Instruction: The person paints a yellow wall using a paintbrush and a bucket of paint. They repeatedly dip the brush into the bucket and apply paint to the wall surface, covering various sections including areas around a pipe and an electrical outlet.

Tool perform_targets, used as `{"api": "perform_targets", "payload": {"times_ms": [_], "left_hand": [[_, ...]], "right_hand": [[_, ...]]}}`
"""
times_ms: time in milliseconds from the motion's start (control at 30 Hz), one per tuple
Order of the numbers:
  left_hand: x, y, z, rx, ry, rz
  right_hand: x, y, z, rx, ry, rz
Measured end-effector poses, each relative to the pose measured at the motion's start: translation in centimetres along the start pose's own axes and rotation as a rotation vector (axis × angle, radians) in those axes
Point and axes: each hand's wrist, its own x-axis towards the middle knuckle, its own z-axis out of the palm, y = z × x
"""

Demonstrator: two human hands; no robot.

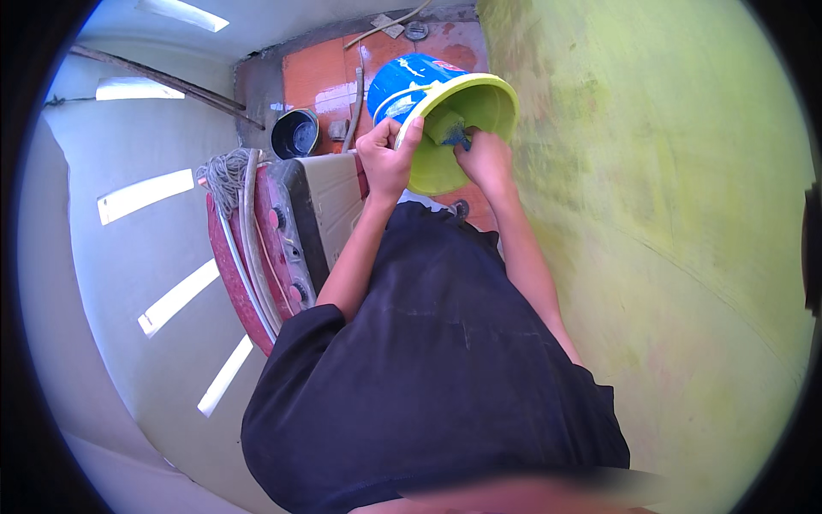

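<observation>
A blue plastic bucket [401,80] is tilted with its mouth towards me, its inner wall [491,103] coated in yellow-green paint. My left hand [390,151] grips the bucket's rim on the left, thumb over the edge. Inside the mouth, my right hand [486,157] holds a paintbrush [447,128]. Yellow-green paint covers most of the brush, with some blue showing near my fingers. The bucket's bottom and any paint in it are hidden from me.
On my left stands a washing machine [331,193] with hoses [257,257] and grey cord [228,177] on top. A dark bucket [295,133] sits on orange floor tiles [314,64]. Wooden poles [167,80] lean at the far left. A yellow-green painted wall [642,160] rises close on my right.
</observation>
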Motion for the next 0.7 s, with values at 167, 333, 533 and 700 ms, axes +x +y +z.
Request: {"api": "perform_targets", "payload": {"times_ms": [167,333,533,700], "left_hand": [[8.7,-1.9,-0.2,-0.003,-0.090,-0.012],[16.6,-2.3,1.9,-0.091,-0.152,-0.114],[23.0,-1.7,7.6,-0.301,-0.246,-0.263],[25.5,-1.9,12.7,-0.383,-0.291,-0.313]], "right_hand": [[4.0,-0.4,0.1,0.402,0.064,0.027],[2.6,0.5,-3.5,1.258,-0.177,0.127],[2.3,0.4,-5.3,1.657,-0.039,0.196],[4.4,1.6,-6.2,1.404,0.138,0.335]]}}
